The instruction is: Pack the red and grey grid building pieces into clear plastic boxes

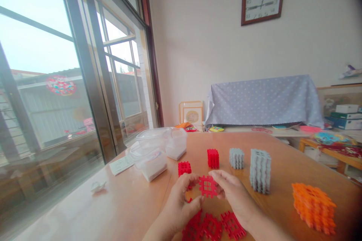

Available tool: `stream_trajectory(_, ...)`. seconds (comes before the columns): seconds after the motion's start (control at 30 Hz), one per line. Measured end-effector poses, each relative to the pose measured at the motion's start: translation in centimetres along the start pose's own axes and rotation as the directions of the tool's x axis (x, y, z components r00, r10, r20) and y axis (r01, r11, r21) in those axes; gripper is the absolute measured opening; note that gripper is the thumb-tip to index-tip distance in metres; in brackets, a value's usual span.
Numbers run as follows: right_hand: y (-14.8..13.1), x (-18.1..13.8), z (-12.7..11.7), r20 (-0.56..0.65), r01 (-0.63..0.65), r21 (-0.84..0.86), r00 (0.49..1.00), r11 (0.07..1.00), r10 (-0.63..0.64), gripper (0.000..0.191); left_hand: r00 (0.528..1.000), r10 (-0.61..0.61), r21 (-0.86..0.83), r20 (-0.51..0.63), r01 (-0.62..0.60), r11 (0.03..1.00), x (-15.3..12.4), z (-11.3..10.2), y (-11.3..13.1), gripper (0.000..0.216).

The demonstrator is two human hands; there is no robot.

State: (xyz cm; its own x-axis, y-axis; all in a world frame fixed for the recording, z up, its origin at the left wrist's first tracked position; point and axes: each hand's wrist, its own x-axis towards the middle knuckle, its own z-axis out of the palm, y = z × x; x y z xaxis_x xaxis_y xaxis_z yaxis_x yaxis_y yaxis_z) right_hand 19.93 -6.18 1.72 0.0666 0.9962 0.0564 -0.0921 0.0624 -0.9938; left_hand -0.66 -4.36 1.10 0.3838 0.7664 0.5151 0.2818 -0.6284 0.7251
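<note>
A flat red plastic building tile (207, 186), notched along its edges and with a window-like grid in its middle, is held up above the table. My right hand (230, 186) pinches it at its right side. My left hand (183, 199) is curled at the tile's left edge, thumb and fingers around that side. Below both hands lie several loose red tiles (212, 226) on the tabletop. Just behind my left hand stands a small stack of red tiles (184, 168), partly hidden by the fingers.
On the wooden table (130, 211) stand another red stack (213, 158), a short grey stack (236, 158), a taller grey stack (260, 171) and an orange stack (313, 208). Clear plastic containers (154, 163), a paper sheet (121, 165) and a small crumpled piece (98, 186) are at the left.
</note>
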Motion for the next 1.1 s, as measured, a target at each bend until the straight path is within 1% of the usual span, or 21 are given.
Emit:
stream_trajectory(0.1, 0.1, 0.3, -0.3, -0.050, -0.014, 0.013, 0.999, 1.000, 0.014, 0.039, 0.989, 0.011, 0.086, -0.148, 0.002, 0.996, 0.7, -1.3, -0.6, 0.040)
stream_trajectory(0.2, 0.3, 0.7, -0.5, -0.096, -0.046, 0.005, 0.994, 0.999, 0.047, 0.040, 0.953, -0.019, 0.158, -0.304, 0.071, 0.985, 1.4, -2.8, -2.0, 0.039)
stream_trajectory(0.27, 0.5, 1.0, -0.5, -0.123, -0.069, -0.001, 0.990, 0.998, 0.068, 0.041, 0.926, -0.050, 0.159, -0.374, 0.117, 0.980, 1.9, -3.5, -3.0, 0.036)
stream_trajectory(0.37, 0.7, 1.1, -0.5, -0.133, -0.072, -0.014, 0.989, 0.997, 0.070, 0.042, 0.894, -0.097, 0.120, -0.438, 0.165, 0.979, 2.2, -3.8, -4.2, 0.033)
stream_trajectory(0.47, 0.8, 1.1, -0.5, -0.127, -0.048, -0.018, 0.991, 0.999, 0.045, 0.041, 0.882, -0.119, 0.090, -0.456, 0.179, 0.980, 2.3, -3.6, -4.8, 0.034)
stream_trajectory(0.63, 1.2, 1.4, -0.4, -0.183, -0.050, -0.009, 0.982, 0.999, 0.048, 0.043, 0.890, -0.132, 0.086, -0.436, 0.187, 0.978, 2.4, -3.1, -5.1, 0.035)
stream_trajectory(0.77, 1.5, 1.7, -0.3, -0.181, -0.057, -0.009, 0.982, 0.998, 0.054, 0.043, 0.898, -0.135, 0.094, -0.419, 0.190, 0.977, 2.4, -3.0, -5.4, 0.038)
stream_trajectory(0.93, 1.3, 1.6, -0.5, -0.173, -0.072, -0.032, 0.983, 0.997, 0.065, 0.044, 0.903, -0.171, 0.093, -0.395, 0.225, 0.970, 2.3, -3.0, -5.3, 0.042)
stream_trajectory(1.03, 0.4, 1.2, -0.9, -0.160, -0.048, -0.091, 0.987, 0.995, 0.033, 0.043, 0.904, -0.174, 0.094, -0.390, 0.227, 0.969, 2.2, -3.0, -5.0, 0.042)
stream_trajectory(1.1, -0.2, 0.8, -1.3, -0.102, -0.031, -0.186, 0.995, 0.982, 0.012, 0.041, 0.903, -0.167, 0.106, -0.397, 0.225, 0.968, 2.2, -3.0, -5.0, 0.040)
